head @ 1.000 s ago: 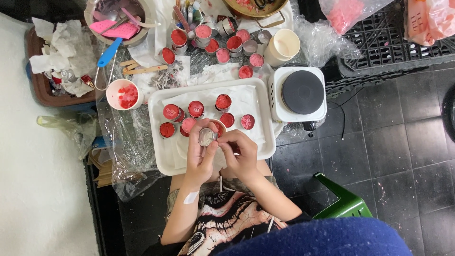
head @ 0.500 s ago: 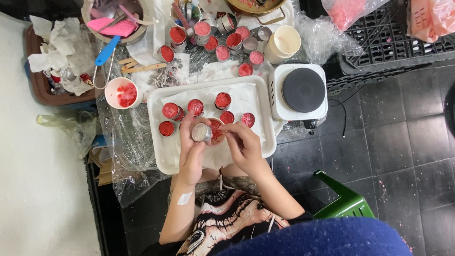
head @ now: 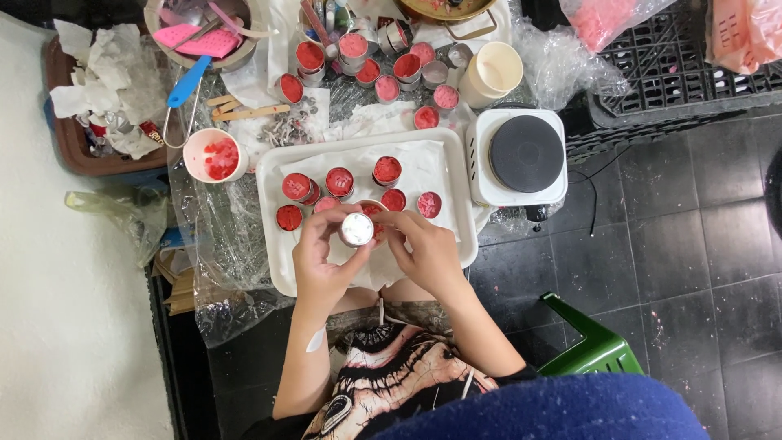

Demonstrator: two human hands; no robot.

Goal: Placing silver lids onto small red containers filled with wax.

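Just left of the frame's centre, the left hand (head: 319,259) curls its fingers around a small round tin (head: 357,229), gripping it above the white tray (head: 277,269). The right hand (head: 430,253) pinches at the tin's right rim with bent fingertips. Red-filled tins (head: 339,181) sit just above, and a hot plate (head: 526,153) stands right of the tray.
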